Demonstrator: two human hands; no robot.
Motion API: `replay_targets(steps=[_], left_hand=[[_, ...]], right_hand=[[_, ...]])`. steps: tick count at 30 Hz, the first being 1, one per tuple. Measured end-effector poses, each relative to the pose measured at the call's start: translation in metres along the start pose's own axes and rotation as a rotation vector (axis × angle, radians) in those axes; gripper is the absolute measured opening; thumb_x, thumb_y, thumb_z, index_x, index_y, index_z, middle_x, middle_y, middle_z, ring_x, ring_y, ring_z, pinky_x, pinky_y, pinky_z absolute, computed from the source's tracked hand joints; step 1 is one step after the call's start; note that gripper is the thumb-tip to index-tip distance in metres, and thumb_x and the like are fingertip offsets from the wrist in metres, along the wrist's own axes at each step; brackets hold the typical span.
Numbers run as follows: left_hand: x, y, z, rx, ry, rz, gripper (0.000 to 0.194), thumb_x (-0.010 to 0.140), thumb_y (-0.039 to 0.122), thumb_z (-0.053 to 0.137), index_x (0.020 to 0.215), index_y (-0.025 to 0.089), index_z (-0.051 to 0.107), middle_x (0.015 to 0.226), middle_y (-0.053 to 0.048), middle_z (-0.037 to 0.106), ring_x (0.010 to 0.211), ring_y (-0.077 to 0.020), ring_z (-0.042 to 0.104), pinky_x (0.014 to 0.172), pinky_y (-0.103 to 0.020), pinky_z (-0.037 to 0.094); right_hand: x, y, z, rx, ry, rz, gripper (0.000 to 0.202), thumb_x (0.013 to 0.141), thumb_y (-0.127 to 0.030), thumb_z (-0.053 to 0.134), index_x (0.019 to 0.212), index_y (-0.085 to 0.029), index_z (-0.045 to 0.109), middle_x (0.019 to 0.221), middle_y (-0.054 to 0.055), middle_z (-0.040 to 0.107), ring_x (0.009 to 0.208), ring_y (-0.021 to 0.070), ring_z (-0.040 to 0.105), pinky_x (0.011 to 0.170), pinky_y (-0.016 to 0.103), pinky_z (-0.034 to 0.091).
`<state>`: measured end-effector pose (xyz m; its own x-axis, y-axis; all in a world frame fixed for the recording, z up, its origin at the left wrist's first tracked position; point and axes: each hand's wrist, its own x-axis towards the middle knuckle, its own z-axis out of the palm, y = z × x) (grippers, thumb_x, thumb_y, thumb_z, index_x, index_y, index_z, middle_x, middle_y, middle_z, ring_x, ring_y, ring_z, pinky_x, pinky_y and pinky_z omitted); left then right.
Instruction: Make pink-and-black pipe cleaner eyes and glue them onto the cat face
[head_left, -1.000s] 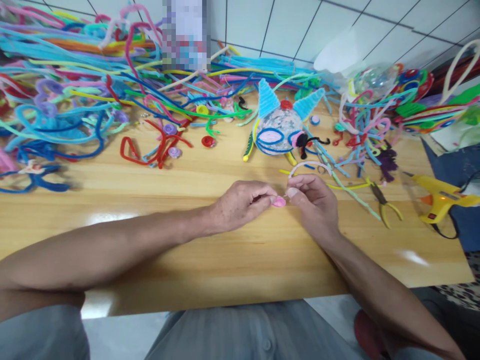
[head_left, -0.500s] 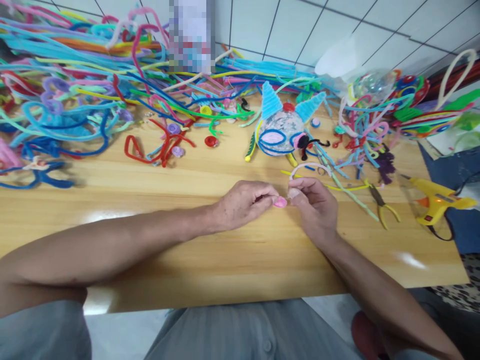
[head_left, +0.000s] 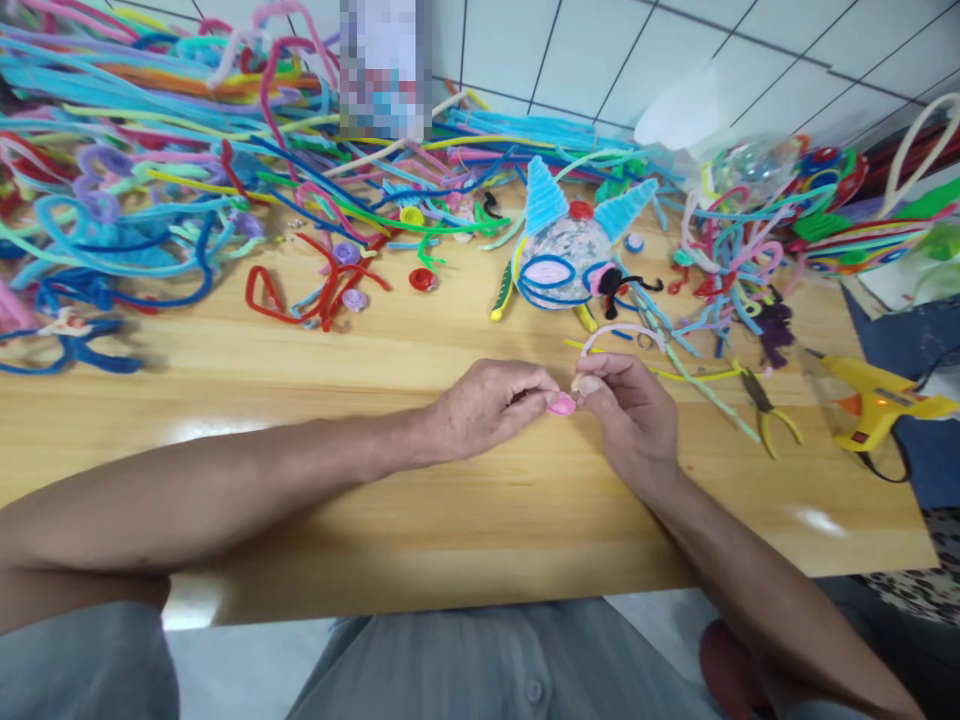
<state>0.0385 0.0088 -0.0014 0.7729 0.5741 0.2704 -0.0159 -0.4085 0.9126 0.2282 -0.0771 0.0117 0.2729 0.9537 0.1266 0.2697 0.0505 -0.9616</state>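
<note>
Between thumb and fingers my left hand [head_left: 491,408] pinches a small pink coil [head_left: 562,403], apparently wound pipe cleaner. Close by on the right, my right hand [head_left: 634,410] is closed on a pale pink pipe cleaner [head_left: 624,330], whose free length arcs up and over the fingers. Whether the coil and this strand are joined is hidden at the fingertips. Just beyond the hands stands a round grey-and-white animal figure [head_left: 574,245] with blue pointed ears, blue-outlined pink eye shapes and yellow feet.
Heaped pipe cleaners [head_left: 150,200] in many colours cover the table's left and back. Red bent pieces [head_left: 330,290] lie nearer. At right are yellow-handled pliers [head_left: 766,410], a yellow glue gun [head_left: 874,400] and another tangle of pipe cleaners [head_left: 731,260]. A tiled wall [head_left: 585,60] rises behind.
Both hands keep almost the same pose around the pink coil, with only slight finger movement. The view has shifted a little.
</note>
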Motion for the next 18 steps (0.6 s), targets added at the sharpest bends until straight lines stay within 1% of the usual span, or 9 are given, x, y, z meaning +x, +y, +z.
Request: replay_targets(steps=[6, 11, 15, 18], left_hand=[[0.0001, 0.0004, -0.0007, -0.021, -0.011, -0.004, 0.022, 0.103, 0.023, 0.056, 0.102, 0.016, 0.077, 0.097, -0.006, 0.082, 0.087, -0.0149, 0.076, 0.079, -0.024, 0.054], [-0.0001, 0.0009, -0.0006, -0.034, -0.004, 0.007, 0.021, 0.103, 0.021, 0.057, 0.102, 0.014, 0.077, 0.095, -0.006, 0.082, 0.083, -0.0143, 0.075, 0.075, -0.023, 0.053], [-0.0002, 0.0017, -0.0005, -0.017, 0.017, 0.014, 0.020, 0.102, 0.020, 0.057, 0.099, 0.015, 0.076, 0.089, -0.004, 0.081, 0.079, -0.0130, 0.074, 0.073, -0.021, 0.052], [0.0000, 0.0012, -0.0002, -0.004, 0.020, 0.016, 0.020, 0.102, 0.020, 0.057, 0.099, 0.015, 0.076, 0.089, -0.004, 0.080, 0.079, -0.0128, 0.073, 0.073, -0.021, 0.052]], right_hand=[[-0.0011, 0.0005, -0.0023, -0.019, -0.059, 0.000, 0.025, 0.095, -0.047, 0.074, 0.111, -0.028, 0.071, 0.090, 0.000, 0.070, 0.080, 0.0152, 0.066, 0.075, 0.031, 0.057], [-0.0001, -0.0003, -0.0020, -0.019, -0.063, -0.010, 0.025, 0.096, -0.046, 0.074, 0.113, -0.028, 0.071, 0.091, 0.000, 0.071, 0.081, 0.0152, 0.066, 0.075, 0.031, 0.057], [0.0006, 0.0010, -0.0027, 0.007, -0.073, -0.051, 0.022, 0.094, -0.035, 0.077, 0.115, -0.031, 0.072, 0.091, -0.001, 0.071, 0.080, 0.0137, 0.065, 0.074, 0.029, 0.055], [0.0007, 0.0017, -0.0038, 0.016, -0.089, -0.069, 0.022, 0.094, -0.030, 0.076, 0.116, -0.032, 0.072, 0.090, -0.002, 0.070, 0.079, 0.0126, 0.064, 0.073, 0.027, 0.053]])
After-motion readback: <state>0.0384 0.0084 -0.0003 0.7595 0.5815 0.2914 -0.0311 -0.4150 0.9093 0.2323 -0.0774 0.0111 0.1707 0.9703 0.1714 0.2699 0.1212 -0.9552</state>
